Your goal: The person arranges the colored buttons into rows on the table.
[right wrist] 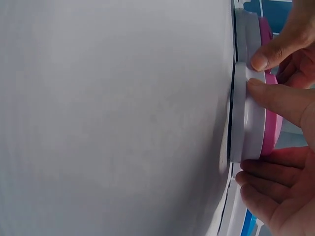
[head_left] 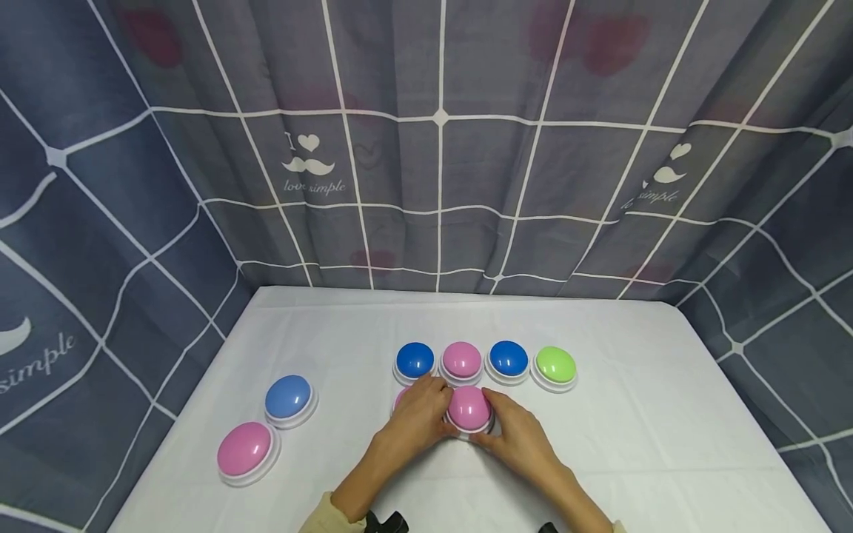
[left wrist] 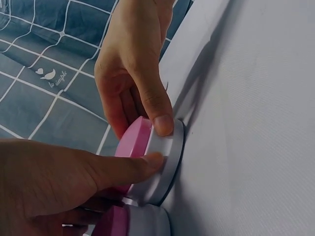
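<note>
A pink push button (head_left: 469, 408) with a round white base sits on the table between both hands, in front of a row of similar buttons. My left hand (head_left: 421, 407) grips its left side, the thumb on the base's near rim. From the right, my right hand (head_left: 518, 435) holds the same button with thumb and fingers around the base; the right wrist view shows the base (right wrist: 253, 123) at the table surface. Another pink button (left wrist: 110, 223) stands beside it on the left, mostly hidden under my left hand in the head view.
Behind stand a blue button (head_left: 415, 360), a pink one (head_left: 462, 360), a second blue one (head_left: 509, 358) and a green one (head_left: 556, 364). Farther left on the white table (head_left: 666, 414) are a blue button (head_left: 288, 397) and a pink button (head_left: 243, 448). Grey checked curtains (head_left: 393, 163) enclose the table.
</note>
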The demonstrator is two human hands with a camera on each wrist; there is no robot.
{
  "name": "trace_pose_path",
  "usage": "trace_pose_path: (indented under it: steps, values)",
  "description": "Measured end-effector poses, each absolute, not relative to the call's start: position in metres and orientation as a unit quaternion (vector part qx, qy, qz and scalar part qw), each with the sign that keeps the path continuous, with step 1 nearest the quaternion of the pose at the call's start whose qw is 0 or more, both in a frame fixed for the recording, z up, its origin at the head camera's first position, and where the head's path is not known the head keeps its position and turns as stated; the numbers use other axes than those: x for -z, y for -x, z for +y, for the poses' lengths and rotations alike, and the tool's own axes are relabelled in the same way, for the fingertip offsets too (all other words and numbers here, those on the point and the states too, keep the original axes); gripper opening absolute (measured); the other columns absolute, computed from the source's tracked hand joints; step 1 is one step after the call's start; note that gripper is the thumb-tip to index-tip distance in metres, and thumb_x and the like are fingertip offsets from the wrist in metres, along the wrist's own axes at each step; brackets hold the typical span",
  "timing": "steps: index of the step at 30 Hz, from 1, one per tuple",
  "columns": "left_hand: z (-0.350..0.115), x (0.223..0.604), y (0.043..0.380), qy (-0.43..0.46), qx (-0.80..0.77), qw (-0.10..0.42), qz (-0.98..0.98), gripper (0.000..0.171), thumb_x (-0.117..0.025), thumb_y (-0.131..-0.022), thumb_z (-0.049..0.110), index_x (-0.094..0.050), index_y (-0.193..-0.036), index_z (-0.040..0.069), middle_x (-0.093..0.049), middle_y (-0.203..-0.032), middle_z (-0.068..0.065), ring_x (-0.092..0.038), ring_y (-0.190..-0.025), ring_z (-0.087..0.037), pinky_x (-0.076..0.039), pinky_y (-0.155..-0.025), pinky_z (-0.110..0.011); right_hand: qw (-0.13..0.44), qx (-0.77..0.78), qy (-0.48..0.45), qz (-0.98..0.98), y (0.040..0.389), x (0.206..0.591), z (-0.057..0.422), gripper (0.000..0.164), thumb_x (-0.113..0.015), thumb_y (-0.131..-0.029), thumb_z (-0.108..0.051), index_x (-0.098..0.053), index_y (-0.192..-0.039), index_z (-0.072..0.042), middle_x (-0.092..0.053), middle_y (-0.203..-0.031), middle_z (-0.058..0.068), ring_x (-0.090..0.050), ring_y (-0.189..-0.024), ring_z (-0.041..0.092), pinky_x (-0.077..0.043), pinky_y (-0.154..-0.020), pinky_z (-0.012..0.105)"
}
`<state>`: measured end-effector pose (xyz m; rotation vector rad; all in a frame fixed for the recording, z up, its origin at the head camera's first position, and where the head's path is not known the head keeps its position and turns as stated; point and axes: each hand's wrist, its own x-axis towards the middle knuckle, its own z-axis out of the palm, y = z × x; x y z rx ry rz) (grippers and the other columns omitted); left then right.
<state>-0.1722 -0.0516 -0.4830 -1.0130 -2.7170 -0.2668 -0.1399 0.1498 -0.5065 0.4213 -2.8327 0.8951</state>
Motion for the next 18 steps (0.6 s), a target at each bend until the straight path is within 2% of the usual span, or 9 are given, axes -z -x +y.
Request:
trace_pose_path:
  steps: [6, 9, 14, 18]
  values:
    - [-0.055, 0.482, 0.172, 0.343, 0.092, 0.112, -0.928, 0.054, -0.092, -0.068, 0.038, -0.071, -0.104, 0.003, -0.066, -0.103, -0.006, -0.061, -0.106, -0.020, -0.040, -0.108, -0.038, 0.073, -0.288, -0.145, -0.944, 0.139, 0.507, 0.146, 0.073, -0.088, -0.073, -0.027, -0.057, -0.133, 0.002, -0.063, -0.127, 0.016, -0.060, -0.117, 0.032, -0.048, -0.096, 0.050]
    - [-0.057, 0.480, 0.170, 0.334, 0.110, 0.095, -0.931, 0.055, -0.091, -0.070, 0.037, -0.070, -0.109, 0.004, -0.066, -0.107, -0.006, -0.060, -0.111, -0.021, -0.038, -0.109, -0.039, 0.063, -0.290, -0.142, -0.944, 0.138, 0.507, 0.147, 0.075, -0.088, -0.074, -0.028, -0.056, -0.135, 0.002, -0.062, -0.129, 0.017, -0.059, -0.119, 0.033, -0.048, -0.097, 0.052]
    - [-0.069, 0.472, 0.166, 0.316, 0.156, 0.088, -0.932, 0.061, -0.087, -0.075, 0.038, -0.067, -0.122, 0.005, -0.064, -0.117, -0.005, -0.058, -0.115, -0.022, -0.047, -0.101, -0.038, 0.049, -0.297, -0.134, -0.944, 0.135, 0.506, 0.149, 0.081, -0.087, -0.074, -0.031, -0.052, -0.139, 0.002, -0.059, -0.135, 0.017, -0.055, -0.124, 0.034, -0.044, -0.101, 0.053]
    - [-0.088, 0.465, 0.163, 0.297, 0.186, 0.096, -0.932, 0.064, -0.085, -0.078, 0.039, -0.064, -0.127, 0.003, -0.062, -0.121, -0.007, -0.057, -0.117, -0.023, -0.049, -0.099, -0.038, 0.070, -0.296, -0.143, -0.942, 0.134, 0.504, 0.149, 0.082, -0.087, -0.074, -0.032, -0.052, -0.140, 0.000, -0.057, -0.137, 0.016, -0.054, -0.126, 0.034, -0.044, -0.102, 0.053]
